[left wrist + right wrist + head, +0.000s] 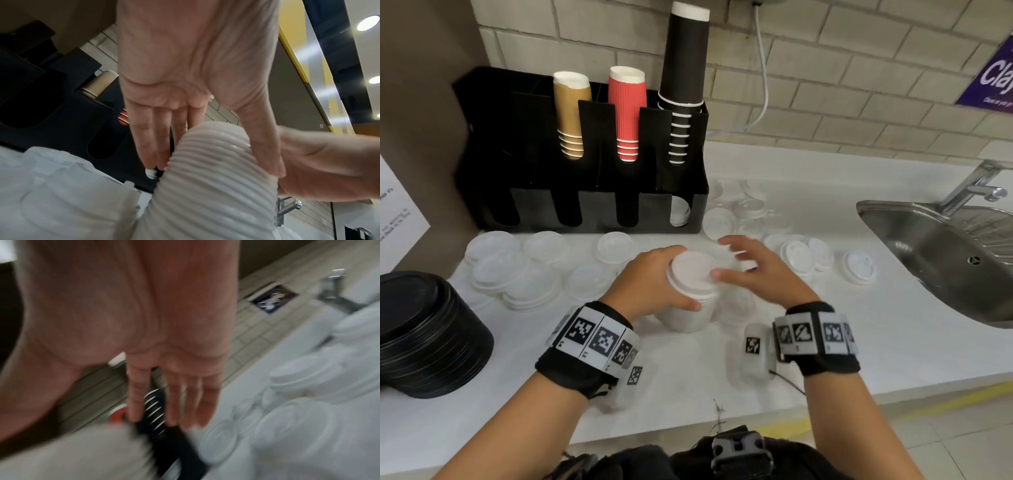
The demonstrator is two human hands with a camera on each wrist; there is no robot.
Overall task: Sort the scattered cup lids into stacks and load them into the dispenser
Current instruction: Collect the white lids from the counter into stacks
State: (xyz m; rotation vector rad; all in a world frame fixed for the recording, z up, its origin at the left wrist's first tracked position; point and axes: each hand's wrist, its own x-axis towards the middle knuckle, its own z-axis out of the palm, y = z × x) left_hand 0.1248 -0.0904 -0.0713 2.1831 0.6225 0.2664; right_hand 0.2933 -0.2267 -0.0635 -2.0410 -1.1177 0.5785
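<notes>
Head view: one lid stack point(690, 291) is gripped by the left hand point(654, 284), the right hand point(753, 270) spread loose; one dispenser point(585, 164) slot is part-filled, many lids point(517, 270) remain scattered

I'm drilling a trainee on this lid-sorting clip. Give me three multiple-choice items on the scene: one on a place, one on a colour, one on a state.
1. Where does the sink lie?
A. right of the hands
B. left of the dispenser
C. behind the black lids

2. What colour is the tallest cup stack in the dispenser?
A. red
B. tan
C. black

3. What is the left hand doing?
A. resting flat on the counter
B. holding the white lid stack
C. reaching into the sink

A: the basin sits at the counter's right.
C: the black stack rises highest.
B: its fingers and thumb wrap the stack.
</notes>
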